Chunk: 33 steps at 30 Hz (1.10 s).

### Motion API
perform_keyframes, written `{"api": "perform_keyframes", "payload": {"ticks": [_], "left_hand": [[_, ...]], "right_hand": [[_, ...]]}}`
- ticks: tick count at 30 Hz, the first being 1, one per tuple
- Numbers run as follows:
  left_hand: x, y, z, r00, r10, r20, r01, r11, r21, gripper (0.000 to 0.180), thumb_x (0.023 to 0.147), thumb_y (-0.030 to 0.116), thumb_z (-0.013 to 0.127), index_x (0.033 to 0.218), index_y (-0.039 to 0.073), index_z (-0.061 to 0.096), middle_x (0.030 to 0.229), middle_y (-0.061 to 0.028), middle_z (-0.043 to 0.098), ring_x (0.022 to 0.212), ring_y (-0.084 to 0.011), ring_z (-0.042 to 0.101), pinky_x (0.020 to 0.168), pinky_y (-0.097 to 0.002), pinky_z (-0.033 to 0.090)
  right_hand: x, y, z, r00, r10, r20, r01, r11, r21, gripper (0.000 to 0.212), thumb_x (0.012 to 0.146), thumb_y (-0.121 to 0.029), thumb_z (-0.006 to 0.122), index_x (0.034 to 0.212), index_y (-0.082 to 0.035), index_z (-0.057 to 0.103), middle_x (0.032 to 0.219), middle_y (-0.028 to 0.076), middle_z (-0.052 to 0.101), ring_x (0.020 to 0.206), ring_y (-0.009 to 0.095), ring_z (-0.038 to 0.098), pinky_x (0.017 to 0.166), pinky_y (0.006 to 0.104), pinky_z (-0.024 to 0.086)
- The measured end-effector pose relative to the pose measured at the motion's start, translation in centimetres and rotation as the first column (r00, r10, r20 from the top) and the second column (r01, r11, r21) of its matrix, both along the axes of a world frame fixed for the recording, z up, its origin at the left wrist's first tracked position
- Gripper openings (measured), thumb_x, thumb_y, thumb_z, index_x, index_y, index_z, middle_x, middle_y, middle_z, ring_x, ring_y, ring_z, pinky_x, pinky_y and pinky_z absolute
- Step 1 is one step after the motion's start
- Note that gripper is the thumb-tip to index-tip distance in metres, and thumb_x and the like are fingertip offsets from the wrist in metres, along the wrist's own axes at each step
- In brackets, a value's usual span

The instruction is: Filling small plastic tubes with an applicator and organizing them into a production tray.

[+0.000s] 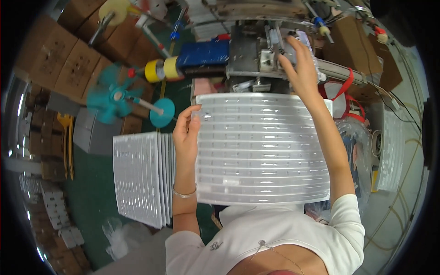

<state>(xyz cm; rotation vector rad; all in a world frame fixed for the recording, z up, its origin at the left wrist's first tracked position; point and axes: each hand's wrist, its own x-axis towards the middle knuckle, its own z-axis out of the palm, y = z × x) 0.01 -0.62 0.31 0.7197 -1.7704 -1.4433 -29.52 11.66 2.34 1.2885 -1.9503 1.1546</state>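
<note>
I see the left hand at the upper left edge of a big white tray. Its grip is narrow: the thumb and finger pinch a small clear piece just over the tray's side. I can't tell if the piece touches the tray. The tray lies flat in front of the person's white shirt, and shiny rows run from side to side on it.

I see the right hand reach past the far edge of the tray, up at the metal machine. Its grip is wide, with the thumb and fingers spread apart. I can't tell if the fingertips touch the machine.

Left of the machine I see a blue box, and next to that a yellow roll. More white trays stand close together on the left side, near the big tray. Behind them is a green fan with blurry blades. Brown boxes are piled at the far left. A red strap hangs near the right arm, and a clear plastic bag sits below it.
</note>
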Motion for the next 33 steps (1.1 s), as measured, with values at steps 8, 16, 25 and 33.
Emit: {"api": "perform_keyframes", "payload": {"ticks": [8, 16, 25, 33], "left_hand": [[7.5, -1.9, -5.1, 0.928, 0.172, -0.332, 0.157, 0.625, 0.764, 0.035, 0.097, 0.021, 0.045, 0.124, 0.000, 0.048, 0.109, -0.0120, 0.060, 0.093, -0.0190, 0.061, 0.078, -0.0309, 0.052], [7.6, -1.4, -5.5, 0.873, 0.146, -0.465, 0.315, 0.559, 0.767, 0.029, 0.098, 0.021, 0.043, 0.119, 0.004, 0.052, 0.106, -0.0091, 0.062, 0.095, -0.0193, 0.062, 0.079, -0.0325, 0.053], [4.7, -0.4, -3.5, 0.860, 0.106, -0.498, 0.387, 0.501, 0.774, 0.020, 0.090, 0.016, 0.047, 0.104, 0.004, 0.056, 0.102, -0.0135, 0.063, 0.092, -0.0250, 0.064, 0.075, -0.0358, 0.055], [-2.3, 2.9, -3.1, 0.955, -0.248, 0.163, 0.227, 0.964, 0.138, 0.012, 0.082, 0.002, 0.046, 0.086, 0.001, 0.058, 0.083, -0.0093, 0.064, 0.076, -0.0182, 0.061, 0.074, -0.0271, 0.049]], "right_hand": [[12.8, 7.7, -3.4, 0.730, 0.530, 0.431, -0.682, 0.609, 0.406, 0.033, 0.077, -0.010, 0.065, 0.109, -0.008, 0.060, 0.091, 0.008, 0.058, 0.079, 0.026, 0.061, 0.064, 0.0354, 0.052], [20.4, 9.4, -8.7, 0.650, 0.686, 0.326, -0.669, 0.314, 0.674, 0.031, 0.077, -0.004, 0.056, 0.108, -0.008, 0.059, 0.095, 0.011, 0.053, 0.085, 0.026, 0.059, 0.062, 0.0341, 0.053], [15.5, 7.7, -5.7, 0.517, 0.564, 0.644, -0.838, 0.485, 0.248, 0.025, 0.076, -0.008, 0.058, 0.100, -0.010, 0.054, 0.097, 0.013, 0.051, 0.076, 0.032, 0.058, 0.065, 0.0393, 0.051], [11.1, 9.1, -4.7, 0.509, 0.264, 0.819, -0.646, 0.746, 0.161, 0.023, 0.082, -0.013, 0.061, 0.103, -0.008, 0.050, 0.103, 0.010, 0.057, 0.077, 0.023, 0.059, 0.069, 0.0336, 0.049]]}}
